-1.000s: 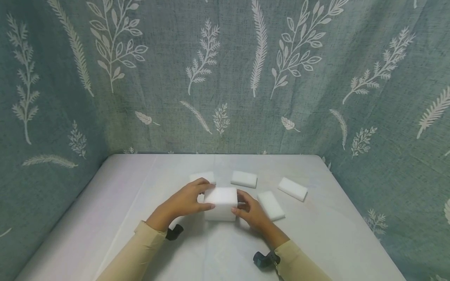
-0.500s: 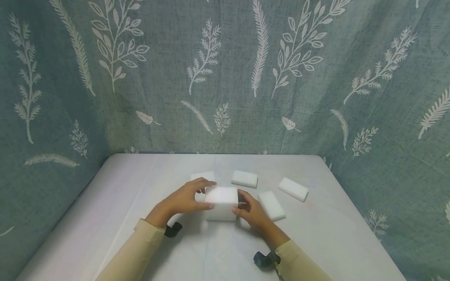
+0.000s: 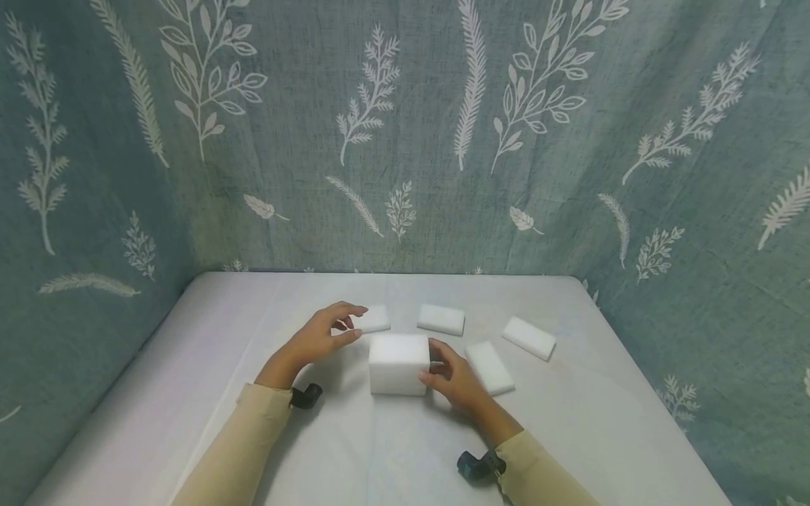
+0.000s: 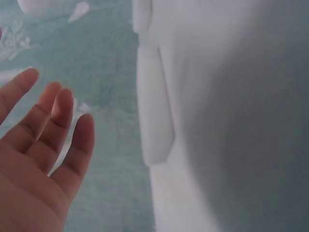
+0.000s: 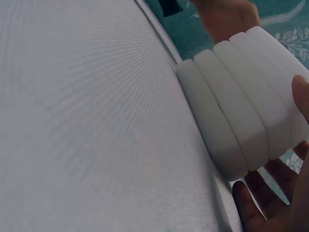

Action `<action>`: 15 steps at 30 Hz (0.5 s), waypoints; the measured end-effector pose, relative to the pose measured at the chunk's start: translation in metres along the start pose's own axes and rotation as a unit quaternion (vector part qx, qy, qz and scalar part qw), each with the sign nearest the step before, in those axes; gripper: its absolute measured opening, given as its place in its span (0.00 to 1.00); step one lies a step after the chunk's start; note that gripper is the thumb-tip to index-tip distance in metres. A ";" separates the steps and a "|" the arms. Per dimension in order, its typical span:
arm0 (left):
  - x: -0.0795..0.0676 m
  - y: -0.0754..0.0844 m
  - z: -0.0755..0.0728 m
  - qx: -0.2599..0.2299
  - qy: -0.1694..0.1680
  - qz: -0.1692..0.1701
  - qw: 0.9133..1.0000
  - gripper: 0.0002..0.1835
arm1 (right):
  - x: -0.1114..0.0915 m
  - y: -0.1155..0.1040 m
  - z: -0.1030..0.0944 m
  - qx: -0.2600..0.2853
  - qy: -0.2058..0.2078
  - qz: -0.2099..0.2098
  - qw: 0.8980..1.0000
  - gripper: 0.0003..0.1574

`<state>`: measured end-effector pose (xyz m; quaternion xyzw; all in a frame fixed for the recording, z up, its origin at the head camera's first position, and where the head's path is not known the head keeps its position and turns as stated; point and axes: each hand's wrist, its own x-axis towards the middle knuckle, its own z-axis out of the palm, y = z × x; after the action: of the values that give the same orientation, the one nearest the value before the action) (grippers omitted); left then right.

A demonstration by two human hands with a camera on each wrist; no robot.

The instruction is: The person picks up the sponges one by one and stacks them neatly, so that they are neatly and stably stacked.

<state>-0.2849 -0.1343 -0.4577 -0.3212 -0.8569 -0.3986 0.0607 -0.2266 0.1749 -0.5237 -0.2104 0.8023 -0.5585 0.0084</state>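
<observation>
A stack of several white sponges stands on the table near the middle, its layers plain in the right wrist view. My right hand holds the stack at its right side, thumb on the near face and fingers round the back. To the left, my left hand is apart from the stack with nothing in it. Its thumb and fingers are parted and loosely bent, fingertips at the left end of a flat white sponge behind the stack. In the left wrist view, a sponge lies beside those fingers.
Another sponge lies behind the stack, and one sits farther right. Close by my right hand is an angled sponge. The white-covered table ends at a green leaf-patterned curtain behind and at both sides.
My left hand has let go of the stack's left side and moved back and left, toward the sponge behind. The right hand and the stack have stayed in place.
</observation>
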 end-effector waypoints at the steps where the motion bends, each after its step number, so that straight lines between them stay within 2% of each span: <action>1: 0.001 -0.003 0.000 0.005 0.002 -0.011 1.000 0.22 | 0.000 0.000 0.000 0.000 0.000 0.000 1.000 0.45; 5: 0.004 -0.015 -0.003 0.030 0.002 -0.079 0.996 0.25 | 0.001 0.000 0.000 0.001 0.002 0.009 1.000 0.45; 9: 0.007 -0.027 -0.007 0.038 0.003 -0.149 0.988 0.30 | 0.001 -0.001 0.001 -0.004 0.001 0.025 1.000 0.46; 15: 0.015 -0.050 -0.010 0.042 -0.008 -0.179 0.983 0.32 | 0.002 0.002 0.002 0.002 -0.002 0.032 0.999 0.46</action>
<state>-0.3276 -0.1578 -0.4774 -0.1632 -0.9168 -0.3643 -0.0045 -0.2283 0.1731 -0.5262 -0.1854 0.8077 -0.5590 0.0279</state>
